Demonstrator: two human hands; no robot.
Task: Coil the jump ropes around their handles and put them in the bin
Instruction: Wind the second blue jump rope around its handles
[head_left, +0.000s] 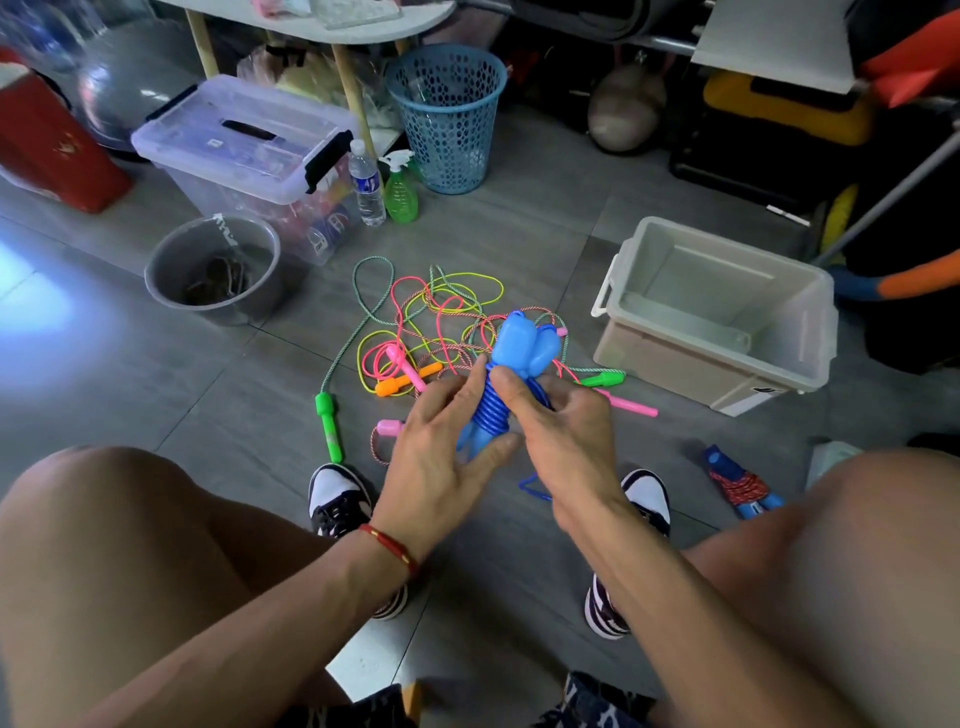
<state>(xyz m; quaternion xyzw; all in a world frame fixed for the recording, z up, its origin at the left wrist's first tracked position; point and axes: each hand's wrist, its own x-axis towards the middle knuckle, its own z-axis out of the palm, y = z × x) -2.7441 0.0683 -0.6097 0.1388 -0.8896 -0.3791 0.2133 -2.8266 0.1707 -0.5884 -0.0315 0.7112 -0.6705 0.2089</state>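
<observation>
While gripped, blue jump rope (511, 364) handles point up-away.

Tangled ropes (431, 332) lie on floor left of bin (717, 312).

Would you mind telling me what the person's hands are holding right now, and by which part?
Both the left hand and right hand hold the blue jump rope, gripping around the cord coiled on its paired handles, below the bulbous handle ends.
</observation>
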